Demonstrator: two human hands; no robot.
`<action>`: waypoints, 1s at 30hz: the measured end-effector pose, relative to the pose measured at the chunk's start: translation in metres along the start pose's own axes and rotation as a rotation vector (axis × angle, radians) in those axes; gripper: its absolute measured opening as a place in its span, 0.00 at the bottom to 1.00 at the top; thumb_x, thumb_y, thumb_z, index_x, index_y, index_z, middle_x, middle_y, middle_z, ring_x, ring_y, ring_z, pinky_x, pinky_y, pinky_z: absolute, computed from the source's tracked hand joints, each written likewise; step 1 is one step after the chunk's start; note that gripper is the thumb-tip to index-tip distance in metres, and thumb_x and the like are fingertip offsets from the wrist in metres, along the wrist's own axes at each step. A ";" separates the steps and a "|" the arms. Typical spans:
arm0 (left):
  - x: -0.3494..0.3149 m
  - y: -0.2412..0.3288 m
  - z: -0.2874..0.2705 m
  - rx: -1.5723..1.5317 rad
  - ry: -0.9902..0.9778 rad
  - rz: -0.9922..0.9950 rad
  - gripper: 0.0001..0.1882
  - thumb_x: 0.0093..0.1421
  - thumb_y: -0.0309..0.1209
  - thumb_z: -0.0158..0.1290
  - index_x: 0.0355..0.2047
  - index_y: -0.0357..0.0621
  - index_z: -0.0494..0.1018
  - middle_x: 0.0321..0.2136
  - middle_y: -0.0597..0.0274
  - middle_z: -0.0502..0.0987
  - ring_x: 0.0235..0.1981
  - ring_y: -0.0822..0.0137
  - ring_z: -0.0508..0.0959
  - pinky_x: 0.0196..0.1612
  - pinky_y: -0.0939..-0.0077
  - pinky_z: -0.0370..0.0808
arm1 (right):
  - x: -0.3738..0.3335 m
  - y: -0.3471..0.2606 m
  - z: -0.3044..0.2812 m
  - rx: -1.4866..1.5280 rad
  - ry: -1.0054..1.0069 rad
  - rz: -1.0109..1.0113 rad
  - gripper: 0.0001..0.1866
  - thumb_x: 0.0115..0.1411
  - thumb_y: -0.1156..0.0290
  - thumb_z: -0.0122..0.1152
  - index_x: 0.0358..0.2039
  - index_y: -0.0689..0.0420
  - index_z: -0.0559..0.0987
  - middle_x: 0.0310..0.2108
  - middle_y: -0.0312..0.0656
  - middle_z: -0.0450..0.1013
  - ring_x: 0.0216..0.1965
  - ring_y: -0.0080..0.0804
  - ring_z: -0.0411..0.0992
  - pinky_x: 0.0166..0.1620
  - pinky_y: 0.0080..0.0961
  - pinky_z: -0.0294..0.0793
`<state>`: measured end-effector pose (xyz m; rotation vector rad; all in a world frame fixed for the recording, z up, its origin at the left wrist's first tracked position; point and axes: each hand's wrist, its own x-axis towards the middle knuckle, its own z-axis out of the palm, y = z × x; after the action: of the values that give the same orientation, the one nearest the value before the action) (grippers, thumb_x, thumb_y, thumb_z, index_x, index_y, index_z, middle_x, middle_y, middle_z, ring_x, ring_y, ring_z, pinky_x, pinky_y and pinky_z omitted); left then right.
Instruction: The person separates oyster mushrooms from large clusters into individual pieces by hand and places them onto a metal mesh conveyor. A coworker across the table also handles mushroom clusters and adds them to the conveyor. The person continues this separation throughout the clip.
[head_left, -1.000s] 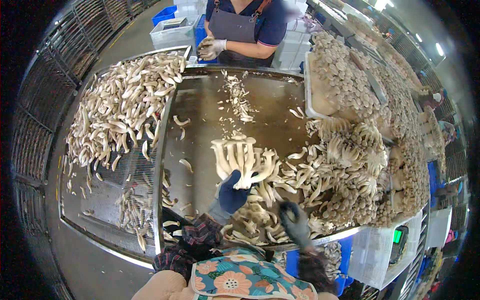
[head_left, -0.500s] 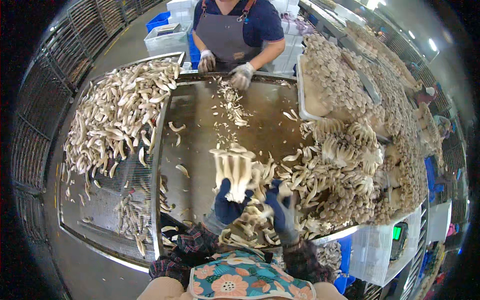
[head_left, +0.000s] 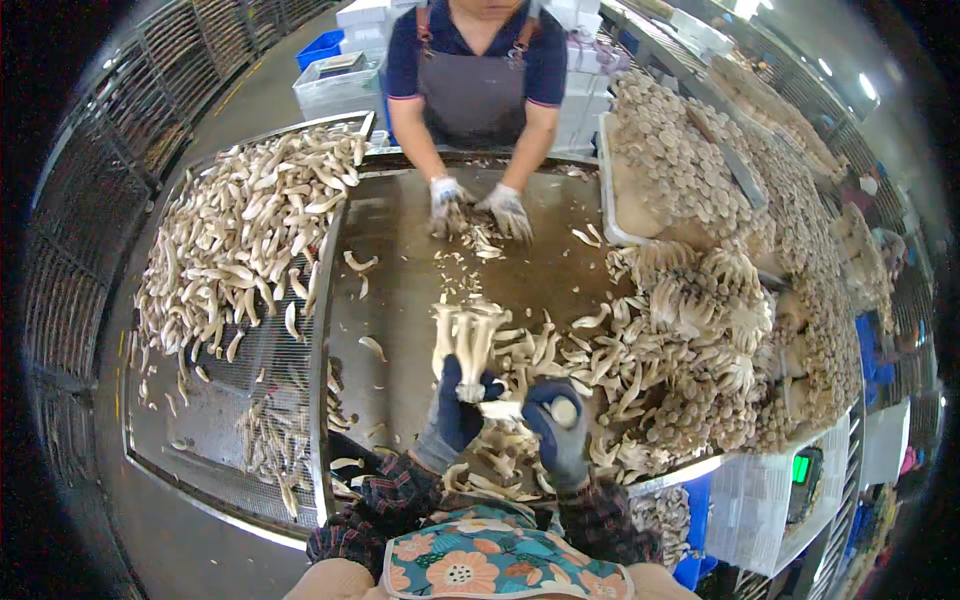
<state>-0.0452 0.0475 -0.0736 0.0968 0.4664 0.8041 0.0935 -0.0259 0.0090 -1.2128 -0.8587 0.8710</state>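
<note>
My left hand (head_left: 458, 408), in a dark blue glove with a grey cuff, is closed around the base of a mushroom cluster (head_left: 468, 342), its pale stems upright and its caps facing away from me. To the right, my gloved right hand (head_left: 556, 428) is wrapped around what looks like a knife. Its pale round handle end shows above the fingers, and a bright flat blade (head_left: 504, 410) points left, close under the cluster's base. Loose mushrooms (head_left: 505, 447) lie beneath and between both hands.
Across the metal table (head_left: 400, 290), a co-worker's gloved hands (head_left: 480, 212) gather small scraps. A mesh rack (head_left: 285, 365) heaped with single mushrooms (head_left: 240, 220) stands left. Mushroom clusters (head_left: 700, 310) pile up right, beside a pale tray (head_left: 610, 190). A scale (head_left: 803, 470) sits at lower right.
My right hand has turned and closed more visibly around the handle, close to the cluster. My left hand keeps its hold. The co-worker's hands have moved toward me onto the scraps.
</note>
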 end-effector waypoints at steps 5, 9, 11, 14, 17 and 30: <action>-0.001 -0.016 -0.013 0.482 0.041 0.198 0.31 0.63 0.51 0.47 0.60 0.47 0.56 0.47 0.62 0.70 0.43 0.72 0.73 0.42 0.74 0.75 | 0.030 0.003 0.021 -0.128 -0.013 0.116 0.10 0.51 0.76 0.64 0.33 0.61 0.74 0.28 0.34 0.71 0.31 0.19 0.68 0.35 0.18 0.69; -0.020 0.003 0.050 0.490 0.074 0.431 0.35 0.63 0.52 0.47 0.64 0.49 0.51 0.53 0.61 0.66 0.47 0.72 0.71 0.43 0.75 0.75 | 0.017 0.002 0.014 -0.042 -0.036 0.177 0.14 0.47 0.75 0.69 0.33 0.61 0.75 0.31 0.38 0.72 0.30 0.22 0.69 0.33 0.20 0.71; -0.010 -0.003 0.019 0.173 0.134 0.316 0.35 0.62 0.53 0.47 0.63 0.48 0.53 0.55 0.61 0.64 0.49 0.71 0.70 0.43 0.73 0.76 | 0.010 0.017 0.009 -0.087 0.004 -0.074 0.12 0.47 0.76 0.69 0.32 0.61 0.75 0.30 0.36 0.72 0.29 0.21 0.69 0.33 0.19 0.70; 0.000 0.004 0.009 0.481 0.235 0.489 0.30 0.65 0.56 0.38 0.56 0.47 0.64 0.36 0.59 0.72 0.33 0.62 0.73 0.35 0.73 0.71 | 0.019 0.015 0.021 -0.044 0.046 -0.058 0.10 0.50 0.76 0.67 0.32 0.60 0.74 0.29 0.35 0.72 0.29 0.19 0.68 0.32 0.17 0.69; -0.006 -0.009 0.012 0.679 0.053 0.549 0.31 0.65 0.55 0.38 0.60 0.49 0.55 0.42 0.60 0.70 0.39 0.64 0.72 0.40 0.71 0.70 | 0.036 0.022 0.034 -0.009 -0.005 0.129 0.07 0.54 0.74 0.65 0.29 0.60 0.74 0.28 0.35 0.72 0.29 0.15 0.68 0.30 0.12 0.66; -0.017 -0.004 -0.004 0.831 -0.218 0.479 0.26 0.64 0.27 0.42 0.63 0.48 0.52 0.53 0.56 0.65 0.54 0.65 0.67 0.52 0.68 0.69 | 0.009 0.025 0.014 0.009 -0.002 0.221 0.05 0.57 0.71 0.60 0.31 0.59 0.77 0.25 0.35 0.73 0.25 0.22 0.70 0.28 0.19 0.70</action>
<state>-0.0546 0.0321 -0.0715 1.0893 0.5532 1.0070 0.0816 -0.0089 -0.0131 -1.3162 -0.7305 1.0519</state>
